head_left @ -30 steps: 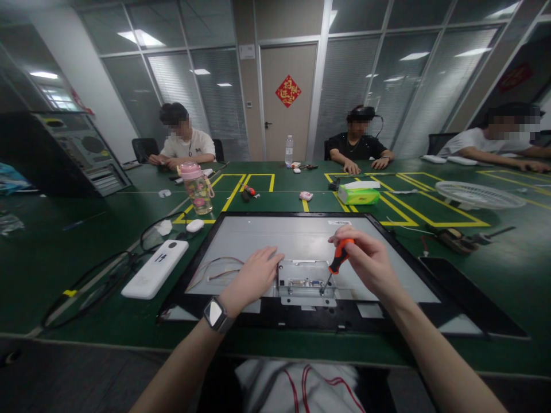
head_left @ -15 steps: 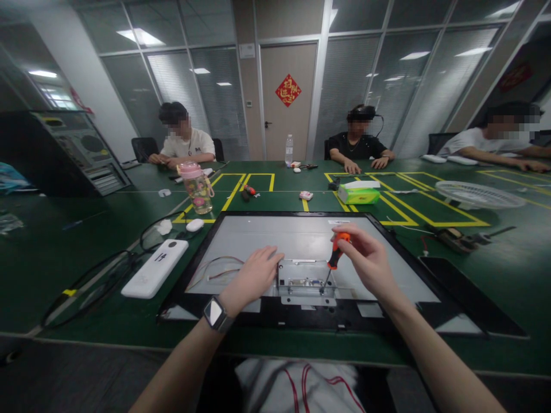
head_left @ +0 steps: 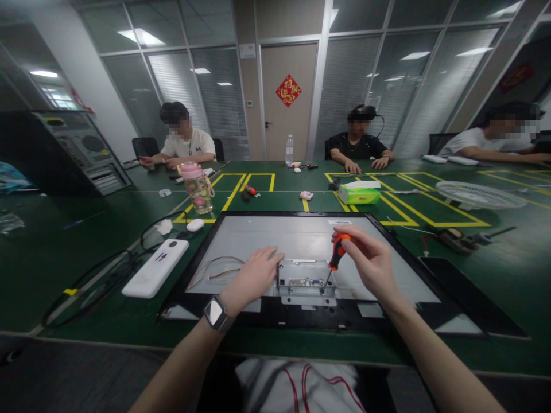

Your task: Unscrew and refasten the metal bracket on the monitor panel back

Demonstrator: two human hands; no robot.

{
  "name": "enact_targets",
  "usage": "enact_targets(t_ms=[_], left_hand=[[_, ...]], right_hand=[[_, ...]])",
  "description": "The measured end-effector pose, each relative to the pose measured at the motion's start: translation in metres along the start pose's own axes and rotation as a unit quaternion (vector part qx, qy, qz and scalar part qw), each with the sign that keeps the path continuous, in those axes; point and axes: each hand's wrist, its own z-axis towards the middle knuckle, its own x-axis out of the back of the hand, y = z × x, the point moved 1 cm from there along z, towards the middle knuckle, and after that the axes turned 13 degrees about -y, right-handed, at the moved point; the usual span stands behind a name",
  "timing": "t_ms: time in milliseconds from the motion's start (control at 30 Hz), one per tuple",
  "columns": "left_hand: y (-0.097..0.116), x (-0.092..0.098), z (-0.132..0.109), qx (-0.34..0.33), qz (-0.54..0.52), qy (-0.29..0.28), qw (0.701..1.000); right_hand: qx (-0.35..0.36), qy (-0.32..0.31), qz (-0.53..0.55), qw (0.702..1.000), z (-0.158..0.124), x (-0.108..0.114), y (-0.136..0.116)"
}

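Note:
A display panel with a black frame (head_left: pixel 297 214) lies flat on the green table. Near its front edge is a metal bracket (head_left: pixel 301 269) with connector ports. My right hand (head_left: pixel 370 258) grips an orange-and-black screwdriver (head_left: pixel 338 252), tilted, its tip down at the bracket's right front part. My left hand (head_left: pixel 253 275) lies on the panel with its fingers stretched out, fingertips against the bracket's left side. Thin wires (head_left: pixel 219 264) rest on the panel beyond my left wrist.
Left of the panel are a white power bank (head_left: pixel 157 268), a black cable (head_left: pixel 86 312) and a pink-lidded bottle (head_left: pixel 198 189). A green tissue pack (head_left: pixel 359 194) stands behind, a dark slab (head_left: pixel 469 295) at right. Three people sit across the table.
The screwdriver's handle has shifted very slightly within my right hand's fingers. My left hand stays in place. Across the table, the left person's hand has moved outward to the left.

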Motion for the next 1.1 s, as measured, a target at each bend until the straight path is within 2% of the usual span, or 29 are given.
enact_targets(t_ms=[133,367,567,800,933,1100], left_hand=[[0.0008,0.0010,-0.0001,0.002,0.003,-0.004,1.000],[0.0001,0.0005,0.0003,0.007,0.001,-0.006,1.000],[0.0007,0.0012,-0.0001,0.003,0.002,-0.004,1.000],[0.0017,0.0025,-0.0005,0.006,0.005,-0.009,1.000],[0.0018,0.0020,-0.0002,0.012,0.010,-0.005,1.000],[0.0017,0.0011,0.0001,0.008,0.007,-0.001,1.000]], right_hand=[[0.031,0.020,-0.040,0.999,0.0026,0.0002,-0.0036],[0.006,-0.029,-0.004,1.000,-0.0009,0.0020,0.0025],[0.020,-0.002,-0.028,0.999,0.0018,-0.0019,-0.0051],[-0.020,-0.046,0.087,0.995,-0.0035,-0.0002,0.0005],[-0.032,-0.035,0.053,0.998,-0.0032,-0.0025,-0.0017],[0.004,0.003,-0.015,1.000,0.0010,-0.0036,-0.0062]])
